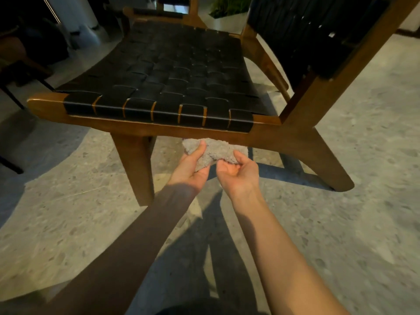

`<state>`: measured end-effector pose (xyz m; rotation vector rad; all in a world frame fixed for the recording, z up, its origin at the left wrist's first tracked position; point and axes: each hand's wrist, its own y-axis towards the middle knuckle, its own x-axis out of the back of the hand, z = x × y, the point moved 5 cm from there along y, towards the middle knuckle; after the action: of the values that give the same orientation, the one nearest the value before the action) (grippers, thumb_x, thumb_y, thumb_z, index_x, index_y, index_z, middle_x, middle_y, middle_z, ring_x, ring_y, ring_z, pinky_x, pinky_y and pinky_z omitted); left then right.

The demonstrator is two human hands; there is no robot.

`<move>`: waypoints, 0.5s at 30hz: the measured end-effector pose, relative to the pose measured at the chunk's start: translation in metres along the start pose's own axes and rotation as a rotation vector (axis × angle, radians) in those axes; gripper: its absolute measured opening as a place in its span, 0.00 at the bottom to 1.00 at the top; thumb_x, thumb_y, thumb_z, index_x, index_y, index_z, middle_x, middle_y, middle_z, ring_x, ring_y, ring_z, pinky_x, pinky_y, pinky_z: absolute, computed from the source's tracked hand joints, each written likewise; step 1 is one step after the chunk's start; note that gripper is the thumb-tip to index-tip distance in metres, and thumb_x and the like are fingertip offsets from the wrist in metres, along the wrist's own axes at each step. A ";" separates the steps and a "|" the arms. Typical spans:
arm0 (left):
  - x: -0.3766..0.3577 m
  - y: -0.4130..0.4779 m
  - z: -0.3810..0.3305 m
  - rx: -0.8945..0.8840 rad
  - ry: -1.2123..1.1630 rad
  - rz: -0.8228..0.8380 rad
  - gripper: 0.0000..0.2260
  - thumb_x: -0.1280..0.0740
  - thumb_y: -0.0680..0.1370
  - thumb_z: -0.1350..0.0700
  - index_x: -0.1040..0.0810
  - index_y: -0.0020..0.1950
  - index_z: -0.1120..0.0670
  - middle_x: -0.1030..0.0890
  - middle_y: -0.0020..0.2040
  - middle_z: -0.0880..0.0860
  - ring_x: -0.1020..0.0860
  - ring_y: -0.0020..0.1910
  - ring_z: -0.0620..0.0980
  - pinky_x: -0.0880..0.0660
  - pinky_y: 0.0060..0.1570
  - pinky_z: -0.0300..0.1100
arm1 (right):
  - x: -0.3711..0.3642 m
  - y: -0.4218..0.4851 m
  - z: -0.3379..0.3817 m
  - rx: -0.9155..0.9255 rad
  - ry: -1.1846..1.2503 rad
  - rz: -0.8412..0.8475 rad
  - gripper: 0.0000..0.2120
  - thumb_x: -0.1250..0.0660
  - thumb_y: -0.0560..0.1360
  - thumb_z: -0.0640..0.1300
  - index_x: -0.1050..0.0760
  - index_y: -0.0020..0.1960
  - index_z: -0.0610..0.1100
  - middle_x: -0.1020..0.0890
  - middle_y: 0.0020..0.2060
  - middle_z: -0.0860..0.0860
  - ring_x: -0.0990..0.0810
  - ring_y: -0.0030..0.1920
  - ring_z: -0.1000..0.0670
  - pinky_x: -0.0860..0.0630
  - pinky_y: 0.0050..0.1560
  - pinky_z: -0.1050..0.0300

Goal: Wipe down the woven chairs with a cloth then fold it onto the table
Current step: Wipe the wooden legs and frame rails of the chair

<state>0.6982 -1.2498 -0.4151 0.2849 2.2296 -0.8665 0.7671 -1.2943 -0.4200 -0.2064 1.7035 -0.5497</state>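
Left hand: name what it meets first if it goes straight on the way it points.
Likely the chair's wooden front rail, just beyond the cloth the left hand holds; depth unclear.

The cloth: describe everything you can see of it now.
The cloth is pale grey and fluffy, like terry or microfibre, bunched rather than flat. Both hands hold it: the left hand with thumb on top, the right hand pinching its other end. It sits just below the chair's wooden front rail, possibly touching it.

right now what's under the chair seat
Below its front rail, the left hand and right hand grip the cloth, over floor. The seat covers whatever lies further back.
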 end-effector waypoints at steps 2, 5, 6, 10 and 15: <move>-0.012 0.006 0.027 0.037 0.028 0.009 0.20 0.33 0.73 0.64 0.26 0.66 0.58 0.19 0.57 0.61 0.19 0.54 0.55 0.20 0.42 0.46 | 0.006 -0.004 0.027 0.056 0.052 -0.008 0.17 0.44 0.79 0.36 0.30 0.66 0.34 0.22 0.60 0.36 0.24 0.62 0.39 0.32 0.68 0.48; -0.033 0.008 0.062 0.052 0.190 0.017 0.18 0.35 0.78 0.63 0.28 0.68 0.56 0.21 0.59 0.59 0.20 0.55 0.53 0.20 0.46 0.43 | 0.017 -0.010 0.068 0.132 0.100 -0.012 0.18 0.46 0.80 0.36 0.31 0.68 0.34 0.24 0.63 0.36 0.26 0.64 0.39 0.33 0.69 0.48; -0.039 0.008 0.072 0.053 0.244 0.009 0.18 0.36 0.78 0.63 0.29 0.68 0.56 0.21 0.60 0.58 0.21 0.56 0.52 0.21 0.45 0.41 | 0.020 -0.011 0.079 0.146 0.103 -0.016 0.19 0.47 0.80 0.36 0.32 0.68 0.34 0.25 0.63 0.37 0.27 0.65 0.40 0.32 0.68 0.49; -0.063 0.000 0.100 0.067 0.402 0.081 0.17 0.42 0.81 0.64 0.33 0.70 0.62 0.29 0.67 0.52 0.24 0.59 0.49 0.25 0.47 0.32 | 0.032 -0.018 0.111 0.162 0.119 -0.032 0.19 0.49 0.81 0.37 0.33 0.69 0.32 0.27 0.65 0.36 0.29 0.67 0.40 0.33 0.68 0.50; -0.064 0.015 0.129 0.088 0.617 0.051 0.20 0.43 0.83 0.56 0.38 0.74 0.57 0.37 0.74 0.52 0.33 0.63 0.37 0.35 0.52 0.19 | 0.050 -0.022 0.142 0.200 0.255 -0.043 0.16 0.51 0.83 0.38 0.27 0.60 0.34 0.19 0.48 0.36 0.18 0.48 0.42 0.21 0.47 0.53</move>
<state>0.8206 -1.3206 -0.4448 0.7285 2.7293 -0.9391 0.8898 -1.3694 -0.4702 -0.0293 1.8781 -0.8015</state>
